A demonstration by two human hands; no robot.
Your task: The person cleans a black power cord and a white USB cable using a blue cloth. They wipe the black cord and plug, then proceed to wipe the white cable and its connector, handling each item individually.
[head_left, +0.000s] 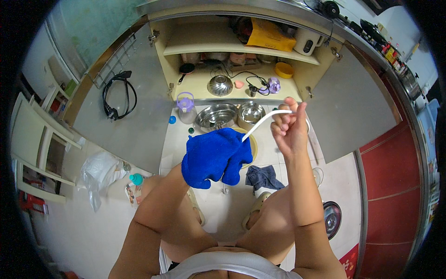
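Observation:
A blue cloth, soft like a towel, covers my left hand, so its fingers are hidden. From the cloth's right side comes a white cord, which arches up to my right hand. Thumb and fingers of that hand hold the cord, and a short stretch of it shows again behind the palm. Both hands are raised above the tiled floor before an open cabinet. Below the blue cloth, partly hidden by it, is a yellow basin. A crumpled dark grey-blue cloth lies on the floor between my feet and the cabinet.
Two steel bowls and a purple-lidded bottle stand by the cabinet. Its shelves hold a yellow bag, kettle and bowls. The open doors flank me. A round lid is at right, a plastic bag at left.

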